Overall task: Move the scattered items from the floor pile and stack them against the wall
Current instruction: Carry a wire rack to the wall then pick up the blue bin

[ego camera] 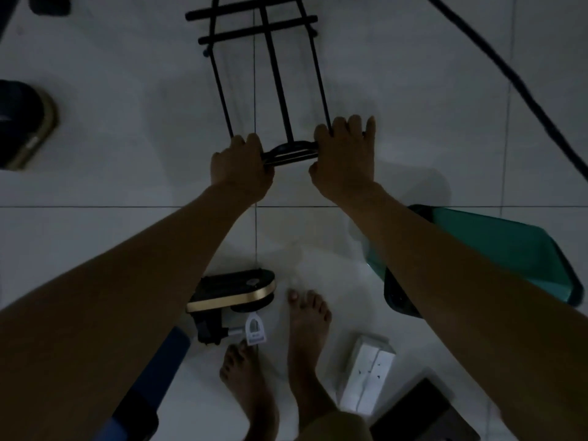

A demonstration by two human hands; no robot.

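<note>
Because this black metal rack (273, 78) is long and awkward, I grip its near end with both hands, left (241, 167) and right (343, 160), keeping it level over the floor (111, 154).

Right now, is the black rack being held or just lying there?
Held. Both the left hand and right hand grip one end of the black rack.

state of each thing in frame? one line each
black metal rack: near end gripped by both hands
left hand: gripping rack end
right hand: fingers over rack end
teal tray: on floor, partly behind right forearm
white box: on floor, untouched
</note>
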